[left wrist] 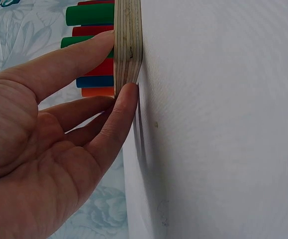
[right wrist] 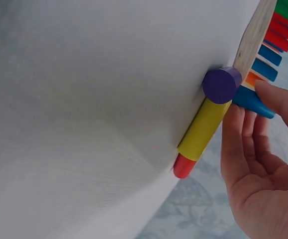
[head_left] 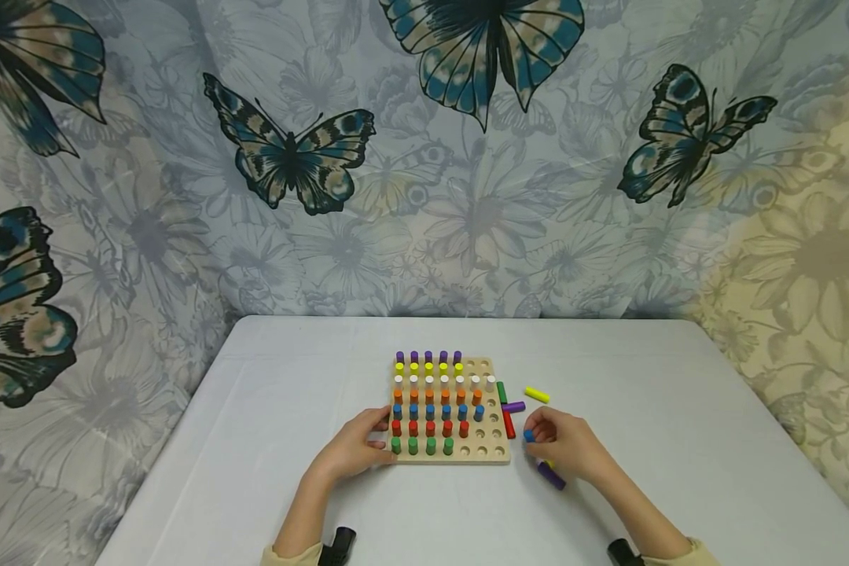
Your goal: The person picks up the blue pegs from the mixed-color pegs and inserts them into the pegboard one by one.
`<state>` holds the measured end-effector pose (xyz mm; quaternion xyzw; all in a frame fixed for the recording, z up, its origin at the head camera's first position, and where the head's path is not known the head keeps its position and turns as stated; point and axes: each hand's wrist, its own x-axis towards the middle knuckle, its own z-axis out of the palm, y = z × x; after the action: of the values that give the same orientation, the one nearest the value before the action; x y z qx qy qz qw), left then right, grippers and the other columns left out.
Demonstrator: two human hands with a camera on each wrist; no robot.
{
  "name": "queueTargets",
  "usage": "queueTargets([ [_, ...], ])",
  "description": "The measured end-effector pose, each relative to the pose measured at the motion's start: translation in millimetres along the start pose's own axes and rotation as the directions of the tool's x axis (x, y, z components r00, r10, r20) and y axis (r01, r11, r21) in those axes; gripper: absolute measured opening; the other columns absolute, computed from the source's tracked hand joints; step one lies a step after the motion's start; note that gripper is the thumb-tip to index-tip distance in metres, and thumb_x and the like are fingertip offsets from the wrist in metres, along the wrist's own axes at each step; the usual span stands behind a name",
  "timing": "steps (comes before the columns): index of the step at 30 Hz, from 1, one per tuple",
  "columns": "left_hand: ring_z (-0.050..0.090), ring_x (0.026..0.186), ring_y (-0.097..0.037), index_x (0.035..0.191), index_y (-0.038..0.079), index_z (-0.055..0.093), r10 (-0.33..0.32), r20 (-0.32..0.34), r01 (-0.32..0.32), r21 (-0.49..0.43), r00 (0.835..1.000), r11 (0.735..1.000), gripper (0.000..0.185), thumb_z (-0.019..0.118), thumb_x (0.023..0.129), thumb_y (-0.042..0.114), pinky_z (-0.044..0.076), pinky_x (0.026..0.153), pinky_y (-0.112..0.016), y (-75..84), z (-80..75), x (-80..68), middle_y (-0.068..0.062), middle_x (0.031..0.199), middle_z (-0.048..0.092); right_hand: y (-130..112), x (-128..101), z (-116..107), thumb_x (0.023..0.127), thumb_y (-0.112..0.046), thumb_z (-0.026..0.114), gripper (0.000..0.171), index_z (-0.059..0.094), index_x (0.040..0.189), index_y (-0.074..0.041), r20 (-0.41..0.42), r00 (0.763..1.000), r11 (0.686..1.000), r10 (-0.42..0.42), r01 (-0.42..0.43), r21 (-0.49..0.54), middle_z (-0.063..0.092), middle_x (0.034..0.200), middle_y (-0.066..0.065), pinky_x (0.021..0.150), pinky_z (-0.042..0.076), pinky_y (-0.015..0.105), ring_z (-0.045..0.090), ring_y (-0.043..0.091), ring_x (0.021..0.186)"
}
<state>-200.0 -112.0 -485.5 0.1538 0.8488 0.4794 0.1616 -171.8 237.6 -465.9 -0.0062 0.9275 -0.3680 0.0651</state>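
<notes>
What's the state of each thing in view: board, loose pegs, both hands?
Square wooden pegboard: flat on the table, most holes filled, right columns partly empty.
Blue cylindrical peg: pinched in right hand's fingertips, beside the board.
Right hand: holding the blue peg.
Left hand: fingers steadying the board's near-left corner.
Yellow peg: loose, lying on its side.
Purple peg: loose, lying beside right hand.
White table: bearing everything.

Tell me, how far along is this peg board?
Mostly filled: the board holds rows of purple, yellow, white, orange, blue, red and green pegs, with holes open on its right side. The right hand pinches a blue peg; the left hand steadies the board. Loose pegs beside it remain to place.
</notes>
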Motion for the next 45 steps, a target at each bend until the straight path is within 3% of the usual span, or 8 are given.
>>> queueTargets([
  [15, 0.054, 0.117, -0.034, 0.143, -0.010, 0.038, 0.002, 0.002, -0.002, -0.018, 1.000, 1.000, 0.080, 0.080, 0.076, 0.002, 0.054, 0.089, -0.036, 0.7, -0.2, 0.1, -0.021, 0.134, 0.049, 1, 1, -8, 0.079, -0.011, 0.080, 0.027, 0.060, 0.096, -0.005, -0.017, 1.000, 0.993, -0.008, 0.009, 0.116, 0.058, 0.081, 0.002, 0.060, 0.048, 0.022, 0.054, 0.018, 0.076],
  [22, 0.055, 0.116, -0.033, 0.144, -0.009, 0.038, -0.006, 0.002, 0.006, -0.013, 1.000, 1.000, 0.080, 0.081, 0.077, 0.004, 0.054, 0.089, -0.036, -0.4, 0.3, -0.1, -0.021, 0.135, 0.049, -4, 7, -7, 0.080, -0.017, 0.081, 0.028, 0.060, 0.097, -0.007, -0.042, 0.999, 0.995, -0.025, 0.029, 0.099, 0.059, 0.082, 0.001, 0.061, 0.048, 0.023, 0.054, 0.017, 0.077],
  [45, 0.055, 0.115, -0.032, 0.144, -0.008, 0.038, -0.019, 0.004, 0.019, -0.008, 1.000, 1.000, 0.080, 0.081, 0.078, 0.005, 0.053, 0.089, -0.037, 2.2, -0.3, -0.4, -0.021, 0.135, 0.049, -21, 32, 6, 0.080, -0.013, 0.080, 0.024, 0.063, 0.096, -0.007, -0.044, 0.997, 0.992, -0.068, 0.072, 0.101, 0.063, 0.085, 0.000, 0.066, 0.049, 0.028, 0.059, 0.016, 0.081],
])
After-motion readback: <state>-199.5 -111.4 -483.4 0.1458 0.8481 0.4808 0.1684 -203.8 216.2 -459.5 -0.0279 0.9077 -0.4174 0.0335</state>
